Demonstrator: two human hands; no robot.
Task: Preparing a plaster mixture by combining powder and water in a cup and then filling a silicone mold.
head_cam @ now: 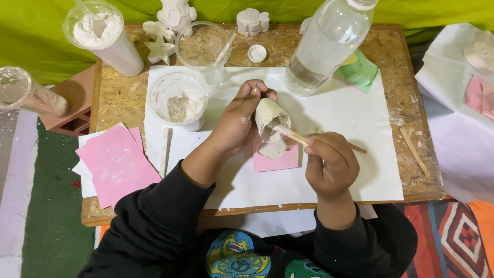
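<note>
We work at a chipboard table [123, 98] set against a green cloth backdrop, with a large white paper sheet [355, 154] spread over most of its top. At the far edge a clear plastic bottle [329, 46] leans over the sheet's far right corner, its white cap [257, 53] lying loose nearby, and white plaster figures [176, 15] stand along the back. To the left stand a tall cup of white powder [103, 36], an empty clear cup [201, 45] and, nearer us, a clear cup with grey paste [177, 100] in its bottom. Pink paper squares [116, 164] lie at the table's left edge, and a spare wooden stick [414, 151] rests on the right. Our left hand [236, 123] is curled closed around a small white mould [271, 117], tilting it so its open mouth faces down and toward our right hand; it hangs just over a pink card [275, 160] where a blob of wet plaster [272, 149] sits. Our right hand [330, 163] is closed in a fist on a thin wooden stick [309, 140]. The stick's long axis runs from right to upper left, its tip reaching into the mould's mouth, so the mould lies just left of and beyond the right hand, already held by the left.
</note>
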